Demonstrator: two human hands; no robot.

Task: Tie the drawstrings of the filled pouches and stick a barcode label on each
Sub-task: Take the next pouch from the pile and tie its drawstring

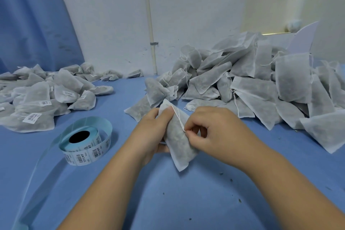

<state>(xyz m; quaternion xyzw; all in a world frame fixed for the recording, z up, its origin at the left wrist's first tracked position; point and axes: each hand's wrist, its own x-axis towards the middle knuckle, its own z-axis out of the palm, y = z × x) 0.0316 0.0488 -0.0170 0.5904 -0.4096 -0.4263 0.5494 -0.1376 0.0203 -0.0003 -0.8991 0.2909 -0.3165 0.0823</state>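
A filled white fabric pouch [179, 142] is held upright over the blue table [186, 201] at the centre. My left hand [153, 132] grips the pouch from the left, thumb near its gathered top. My right hand [209, 129] pinches the white drawstring [178, 117], which runs taut from the pouch's top down to my fingertips. A roll of barcode labels [84, 144] lies on the table to the left, its empty backing strip trailing toward the near left edge.
A large heap of unlabelled filled pouches [252, 84] fills the right and back of the table. A lower pile of labelled pouches [37, 97] lies at the left. A white wall with a pipe [151, 30] and a blue curtain [33, 17] stand behind.
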